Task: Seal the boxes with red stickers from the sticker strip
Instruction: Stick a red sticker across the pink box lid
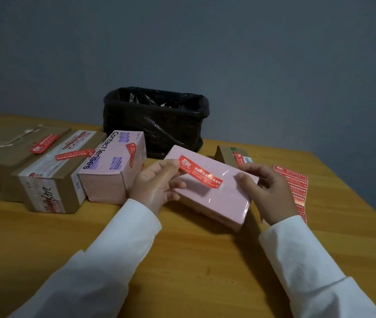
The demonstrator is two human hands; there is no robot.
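Note:
A flat pink box (223, 200) lies tilted on the wooden table in front of me. A red sticker (199, 172) stretches across its top. My left hand (157, 182) pinches the sticker's left end at the box's left edge. My right hand (267, 191) grips the box's right side, thumb on top. The sticker strip (297, 187), rows of red labels, lies on the table just right of that hand, partly hidden by it.
On the left stand a brown carton (5, 161), a taped carton (58, 177) and a pink "Contact lenses" box (111, 168), each bearing a red sticker. A black-lined bin (155, 120) sits behind. A small brown box (230, 154) with a red sticker stands at the right rear.

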